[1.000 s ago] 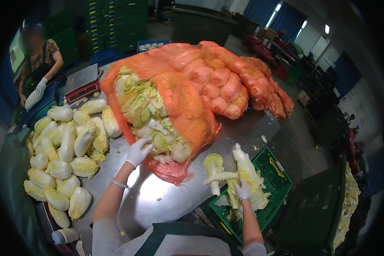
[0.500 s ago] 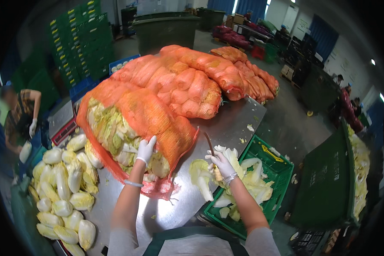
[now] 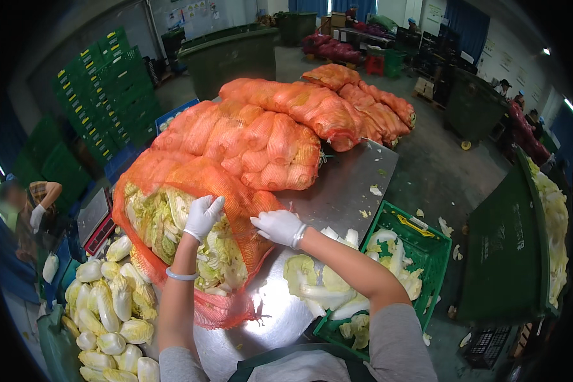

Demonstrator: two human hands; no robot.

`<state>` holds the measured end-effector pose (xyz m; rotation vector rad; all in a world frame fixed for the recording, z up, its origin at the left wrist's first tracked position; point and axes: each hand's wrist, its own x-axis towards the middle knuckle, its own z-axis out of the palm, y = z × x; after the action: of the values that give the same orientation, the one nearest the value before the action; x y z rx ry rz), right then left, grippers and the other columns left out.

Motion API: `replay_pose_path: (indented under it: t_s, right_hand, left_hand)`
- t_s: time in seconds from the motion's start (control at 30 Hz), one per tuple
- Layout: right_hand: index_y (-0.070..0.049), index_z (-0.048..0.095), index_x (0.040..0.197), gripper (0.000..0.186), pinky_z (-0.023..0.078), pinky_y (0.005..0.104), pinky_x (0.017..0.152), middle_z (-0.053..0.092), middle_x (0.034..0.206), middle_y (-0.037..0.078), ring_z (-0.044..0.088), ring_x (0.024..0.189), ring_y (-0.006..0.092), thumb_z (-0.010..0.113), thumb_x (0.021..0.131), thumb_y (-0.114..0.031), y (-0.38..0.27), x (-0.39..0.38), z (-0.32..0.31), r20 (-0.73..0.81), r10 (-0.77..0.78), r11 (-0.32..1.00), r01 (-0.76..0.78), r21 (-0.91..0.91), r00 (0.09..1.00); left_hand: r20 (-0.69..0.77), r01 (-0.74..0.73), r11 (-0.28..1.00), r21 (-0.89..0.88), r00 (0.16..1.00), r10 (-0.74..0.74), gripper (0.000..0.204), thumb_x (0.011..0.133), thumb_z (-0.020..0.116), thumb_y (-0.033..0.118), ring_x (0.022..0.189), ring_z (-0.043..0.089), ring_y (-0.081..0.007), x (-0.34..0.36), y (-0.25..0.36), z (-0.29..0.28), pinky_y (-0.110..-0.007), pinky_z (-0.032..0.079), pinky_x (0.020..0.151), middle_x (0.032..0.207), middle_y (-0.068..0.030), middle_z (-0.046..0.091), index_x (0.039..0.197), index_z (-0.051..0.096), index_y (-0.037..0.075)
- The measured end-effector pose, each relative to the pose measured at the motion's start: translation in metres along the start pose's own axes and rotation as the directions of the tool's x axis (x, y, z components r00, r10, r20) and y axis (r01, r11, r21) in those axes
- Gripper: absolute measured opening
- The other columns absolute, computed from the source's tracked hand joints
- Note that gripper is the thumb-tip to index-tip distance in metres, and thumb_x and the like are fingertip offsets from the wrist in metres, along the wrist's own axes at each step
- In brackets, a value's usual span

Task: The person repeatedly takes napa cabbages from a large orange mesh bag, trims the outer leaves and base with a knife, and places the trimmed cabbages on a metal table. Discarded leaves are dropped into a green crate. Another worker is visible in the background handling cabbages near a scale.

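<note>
My left hand (image 3: 202, 218), in a white glove, is over the split orange mesh bag (image 3: 251, 198), fingers curled among the pale cabbage leaves (image 3: 149, 226) at the mesh's edge; what they grip is unclear. My right hand (image 3: 277, 224), also gloved, closes on the bag's right side. Below it, loose leaves (image 3: 321, 286) lie partly on the steel table (image 3: 325, 197) and partly in a green crate (image 3: 426, 254). Trimmed cabbages (image 3: 108, 312) are piled left of the bag.
More full mesh bags (image 3: 242, 143) cover the back. A red scale (image 3: 94, 226) and a co-worker (image 3: 28, 213) are at left. Stacked green crates (image 3: 108, 89) stand behind. A leaf-filled bin (image 3: 503, 248) is at right; distant people (image 3: 504, 87) are beyond.
My right hand has moved from the leaves and a slender brown object up-left onto the bag. My left hand has moved up into the bag's opening. The view has shifted.
</note>
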<state>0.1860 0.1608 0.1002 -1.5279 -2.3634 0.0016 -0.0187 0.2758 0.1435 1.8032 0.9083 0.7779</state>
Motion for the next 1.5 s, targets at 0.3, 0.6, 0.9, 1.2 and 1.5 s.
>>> replay_pose_path:
  t_s: [0.3, 0.6, 0.9, 1.2, 1.5]
  right_hand:
    - [-0.008, 0.055, 0.089, 0.018, 0.05, 0.042, 0.065, 0.056, 0.086, 0.014, 0.061, 0.074, 0.0304, 0.051, 0.084, -0.024, 0.111, -0.047, -0.005, 0.035, 0.32, 0.947, -0.317, -0.057, 0.947]
    - [-0.007, 0.054, 0.087, 0.02, 0.05, 0.043, 0.059, 0.058, 0.084, 0.015, 0.061, 0.071, 0.0321, 0.047, 0.085, -0.025, 0.129, -0.014, 0.048, 0.132, 0.258, 0.966, -0.258, -0.019, 0.957]
    - [-0.011, 0.054, 0.09, 0.02, 0.049, 0.0424, 0.065, 0.057, 0.087, 0.013, 0.06, 0.075, 0.0322, 0.048, 0.087, -0.03, 0.097, -0.01, 0.033, 0.171, 0.249, 0.967, -0.254, 0.008, 0.953]
    - [-0.01, 0.058, 0.105, 0.027, 0.05, 0.0386, 0.068, 0.06, 0.092, 0.013, 0.062, 0.077, 0.0285, 0.056, 0.083, -0.025, 0.132, -0.174, 0.038, 0.096, 0.618, 0.781, -0.624, 0.039, 0.78]
    - [-0.007, 0.058, 0.113, 0.032, 0.047, 0.026, 0.062, 0.063, 0.086, 0.006, 0.058, 0.067, 0.014, 0.06, 0.084, -0.019, -0.099, -0.17, 0.135, 0.521, 0.643, -0.288, -0.453, 0.844, 0.561]
  left_hand:
    - [-0.081, 0.007, 0.95, -0.313, 0.996, -0.034, 0.027, 0.09, 0.053, 0.029, 0.052, 0.051, -0.0084, 0.063, 0.024, 0.017, -0.022, 0.038, 0.049, 0.062, -0.0021, 0.056, 0.074, 0.052, 0.007]
    - [-0.184, -0.114, 0.865, -0.489, 0.983, 0.026, 0.03, 0.09, 0.052, 0.032, 0.056, 0.053, -0.0103, 0.144, -0.006, -0.001, -0.024, 0.041, 0.054, 0.066, -0.0045, 0.059, 0.075, 0.053, 0.007]
    - [-0.279, -0.094, 0.801, -0.592, 0.956, -0.094, 0.03, 0.09, 0.051, 0.033, 0.063, 0.056, -0.0126, 0.207, -0.006, 0.018, -0.025, 0.044, 0.061, 0.074, -0.0057, 0.061, 0.082, 0.055, 0.004]
    - [-0.263, -0.199, 0.958, -0.205, 0.954, 0.142, 0.03, 0.09, 0.052, 0.026, 0.096, 0.06, -0.0224, 0.117, -0.028, -0.019, -0.032, 0.047, 0.085, 0.115, -0.0108, 0.056, 0.11, 0.056, 0.005]
    - [0.087, -0.266, 0.692, 0.671, 0.955, 0.283, 0.056, 0.071, 0.069, 0.034, 0.097, 0.054, -0.0296, -0.074, -0.05, 0.089, -0.04, 0.041, 0.087, 0.106, -0.0137, 0.057, 0.118, 0.051, 0.008]
